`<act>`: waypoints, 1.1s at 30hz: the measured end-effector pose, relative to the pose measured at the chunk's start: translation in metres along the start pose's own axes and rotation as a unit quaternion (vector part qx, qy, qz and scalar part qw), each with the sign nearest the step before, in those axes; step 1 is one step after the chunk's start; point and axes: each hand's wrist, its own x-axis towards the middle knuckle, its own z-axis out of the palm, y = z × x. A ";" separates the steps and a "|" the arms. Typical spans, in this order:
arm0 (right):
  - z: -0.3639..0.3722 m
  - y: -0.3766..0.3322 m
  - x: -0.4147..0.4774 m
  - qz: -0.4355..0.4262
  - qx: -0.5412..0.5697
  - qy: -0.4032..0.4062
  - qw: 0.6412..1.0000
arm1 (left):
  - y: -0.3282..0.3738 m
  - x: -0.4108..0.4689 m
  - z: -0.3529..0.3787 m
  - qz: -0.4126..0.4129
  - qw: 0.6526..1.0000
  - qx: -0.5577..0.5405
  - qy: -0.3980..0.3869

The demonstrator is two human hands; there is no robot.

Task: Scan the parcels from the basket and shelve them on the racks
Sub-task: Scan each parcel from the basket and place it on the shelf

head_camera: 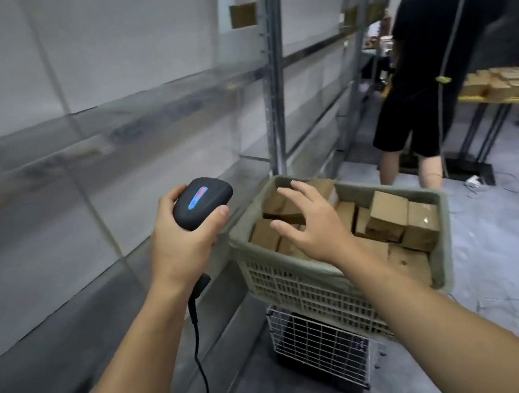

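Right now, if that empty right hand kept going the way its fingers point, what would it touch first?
Most likely the cardboard parcels at the far left end of the basket. The right hand hovers open above them, fingers spread, though depth is hard to judge.

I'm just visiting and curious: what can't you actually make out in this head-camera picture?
- Parcels under the right hand: hidden by the open hand above the basket.
- Parcel labels: too small and blurred to read.
- Scanner handle: wrapped by the left hand.
- Rack shelves: motion-blurred.
- Scanner cable: cut off by the bottom edge.
- Wire crate contents: too dark.
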 end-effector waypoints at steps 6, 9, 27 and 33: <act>-0.006 0.061 -0.001 0.079 -0.011 0.002 0.997 | -0.029 0.022 0.064 -0.029 0.997 -0.015 -0.065; -0.007 0.087 0.012 0.113 -0.012 0.014 0.993 | -0.042 0.040 0.092 -0.035 0.995 -0.020 -0.093; -0.007 0.234 0.079 0.361 -0.014 0.088 0.928 | -0.117 0.164 0.260 -0.094 0.959 -0.025 -0.266; -0.001 0.287 0.084 0.429 -0.037 0.081 0.899 | -0.132 0.169 0.294 -0.116 0.943 -0.016 -0.310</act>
